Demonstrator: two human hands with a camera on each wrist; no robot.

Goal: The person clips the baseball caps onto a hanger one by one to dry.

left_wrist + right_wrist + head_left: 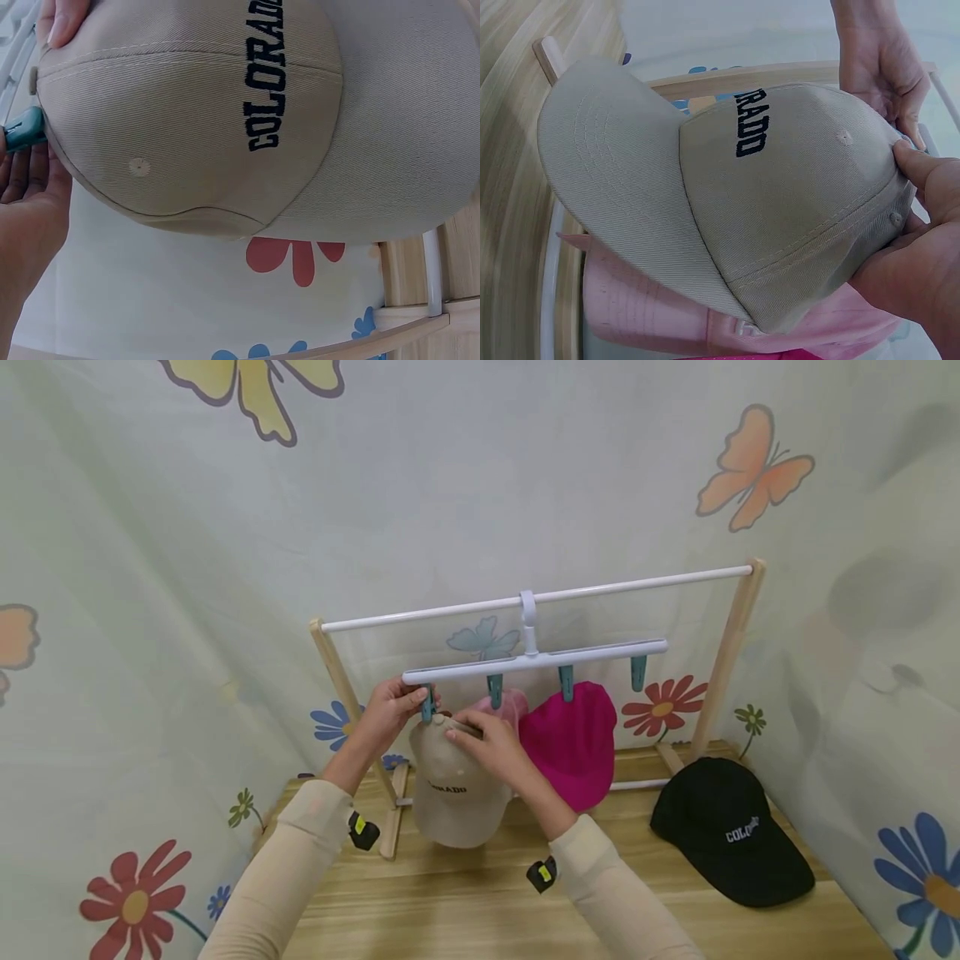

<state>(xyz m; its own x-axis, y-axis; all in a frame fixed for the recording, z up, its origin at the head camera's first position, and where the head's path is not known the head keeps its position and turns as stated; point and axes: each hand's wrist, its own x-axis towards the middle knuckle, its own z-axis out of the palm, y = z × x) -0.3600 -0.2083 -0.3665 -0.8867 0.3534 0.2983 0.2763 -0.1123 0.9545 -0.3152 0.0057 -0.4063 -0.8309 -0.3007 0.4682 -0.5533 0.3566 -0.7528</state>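
Note:
A beige baseball cap (457,814) with dark COLORADO lettering hangs at the left end of a white clip hanger (600,652), brim down. My right hand (495,747) grips the top of its crown, thumb on the outside. At the hanger's leftmost teal clip (428,703), my left hand (386,714) pinches the clip between thumb and fingers. In the left wrist view that clip (25,129) meets the crown's edge beside the top button; whether it bites the fabric I cannot tell. Behind the beige cap, a pale pink cap (641,304) is partly hidden.
A magenta cap (573,752) hangs from another clip to the right. The rightmost clip (638,673) holds nothing. The hanger hooks over a white rail (645,584) on a wooden-ended rack. A black cap (723,835) lies on the wooden table (420,910) at right.

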